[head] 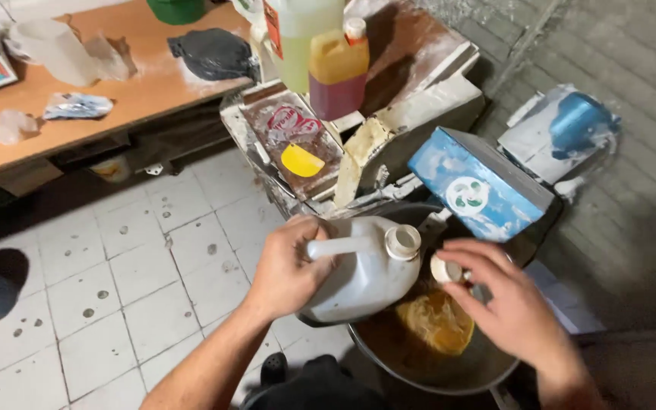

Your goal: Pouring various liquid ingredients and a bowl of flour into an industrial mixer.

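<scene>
The left hand (286, 269) is clenched around the handle of a white plastic jug (366, 273), which sits tilted at about seven o'clock from the blue box (480, 186), its open neck pointing toward one o'clock. The right hand (506, 304) pinches the jug's small white cap (446, 269) between thumb and fingertips, just at three o'clock of the neck and apart from it. Below both, at six o'clock of the cap, a metal bowl (434, 364) holds a yellowish mass (436, 323).
</scene>
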